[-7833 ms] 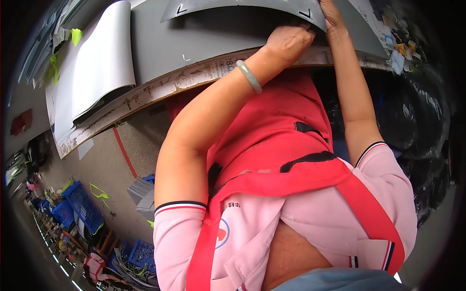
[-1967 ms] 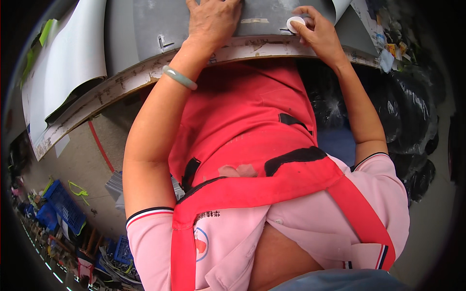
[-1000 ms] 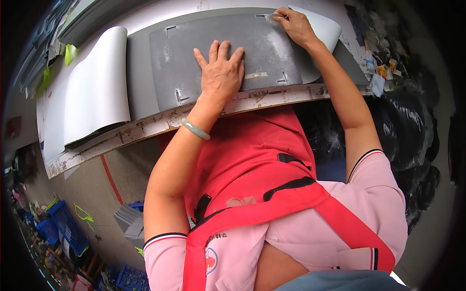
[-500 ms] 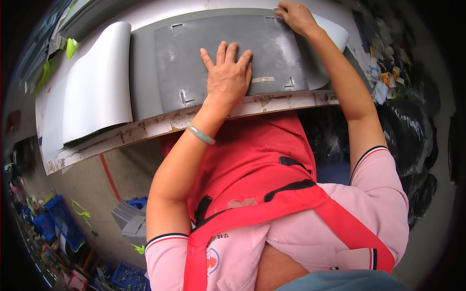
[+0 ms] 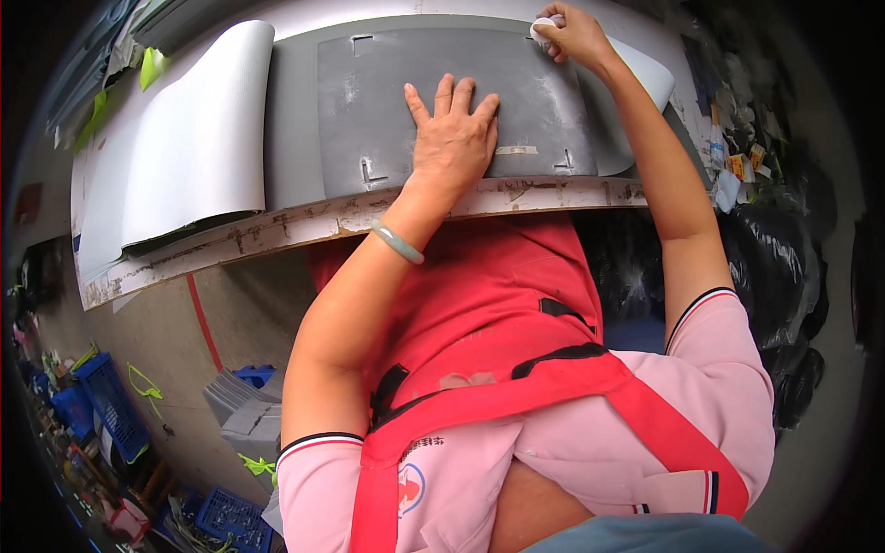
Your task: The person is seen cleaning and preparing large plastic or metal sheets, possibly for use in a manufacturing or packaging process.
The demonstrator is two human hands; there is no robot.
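Plate [image 5: 387, 111]: dark, flat on a grey sheet [image 5: 293, 120], by the front edge of the counter [image 5: 544, 194].
Left hand [image 5: 456, 138]: fingers spread apart, laid on the plate.
Right hand [image 5: 575, 37]: fingers clamped on a white disc [image 5: 542, 30] at the plate's far right corner.

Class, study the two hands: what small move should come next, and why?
Probably a short stroke of the white disc along the far-right corner slot: the right hand pinches the disc there, while the left hand lies spread on the dark sheet, seemingly steadying it.
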